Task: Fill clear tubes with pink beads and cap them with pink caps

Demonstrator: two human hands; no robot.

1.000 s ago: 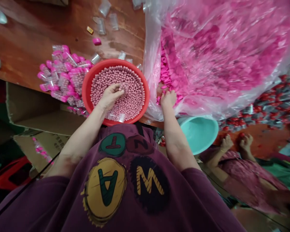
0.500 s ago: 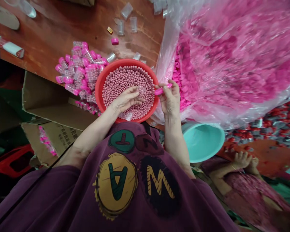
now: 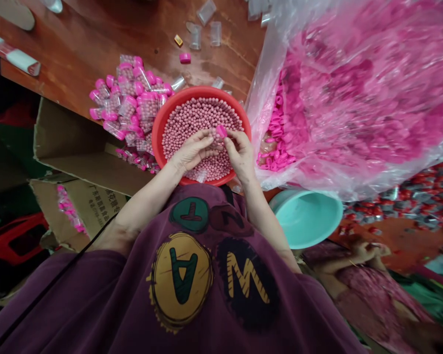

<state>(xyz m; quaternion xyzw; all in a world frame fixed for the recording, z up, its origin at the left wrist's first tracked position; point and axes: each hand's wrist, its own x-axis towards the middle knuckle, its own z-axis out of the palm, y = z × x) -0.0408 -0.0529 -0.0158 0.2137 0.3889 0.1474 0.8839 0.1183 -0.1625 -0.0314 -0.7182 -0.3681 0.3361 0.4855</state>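
A red basin (image 3: 157, 142) full of small pink beads (image 3: 192, 118) stands in front of me on the wooden table. Over the beads, my left hand (image 3: 195, 150) holds a small clear container (image 3: 214, 138) between thumb and fingers. My right hand (image 3: 239, 150) pinches a pink cap (image 3: 221, 131) at the top of that container; whether the cap is seated cannot be made out. Left of the basin lies a pile of filled, pink-capped containers (image 3: 127, 101). To the right, a clear plastic bag (image 3: 268, 73) holds a large heap of pink caps (image 3: 354, 93).
A turquoise bowl (image 3: 306, 219) sits right of my body. Cardboard boxes (image 3: 70, 147) stand at the left below the table edge. Loose clear containers (image 3: 215, 33) and a pink cap lie beyond the basin. At the lower right, another person's hands (image 3: 369, 251) work near red-and-clear pieces (image 3: 421, 189).
My right hand has moved left from the bag's edge to the container in my left hand, bringing a pink cap. The view has shifted slightly. The other person's hands have come together.
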